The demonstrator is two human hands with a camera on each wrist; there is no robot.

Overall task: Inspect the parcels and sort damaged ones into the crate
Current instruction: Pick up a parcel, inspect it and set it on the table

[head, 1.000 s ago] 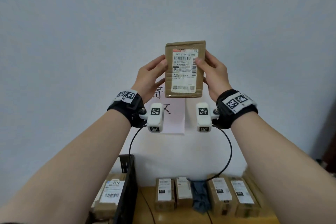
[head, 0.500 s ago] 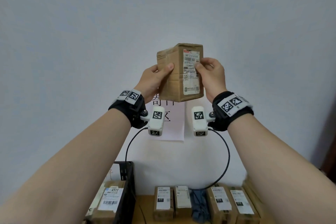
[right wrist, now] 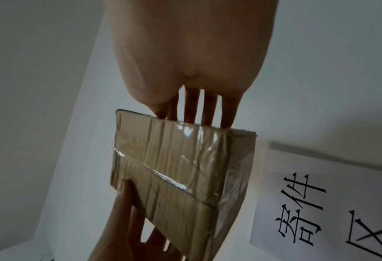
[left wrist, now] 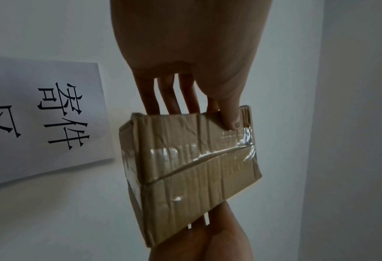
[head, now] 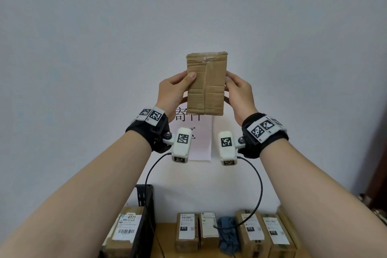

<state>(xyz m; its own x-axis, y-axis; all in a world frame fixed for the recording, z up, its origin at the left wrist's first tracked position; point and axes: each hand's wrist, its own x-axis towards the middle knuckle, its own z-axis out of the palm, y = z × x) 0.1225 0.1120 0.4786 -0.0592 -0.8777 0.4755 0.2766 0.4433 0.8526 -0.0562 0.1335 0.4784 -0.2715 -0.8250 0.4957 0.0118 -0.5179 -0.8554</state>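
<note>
Gripping creased, taped cardboard parcel: left hand, right hand.

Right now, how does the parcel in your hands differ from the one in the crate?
The held parcel is up in front of the wall, gripped by the left hand and right hand; the crate parcel lies low in the black crate, untouched. The held parcel shows a bare, creased, taped face; the crate parcel shows a white label reading 4977. Both are brown cardboard.
</note>
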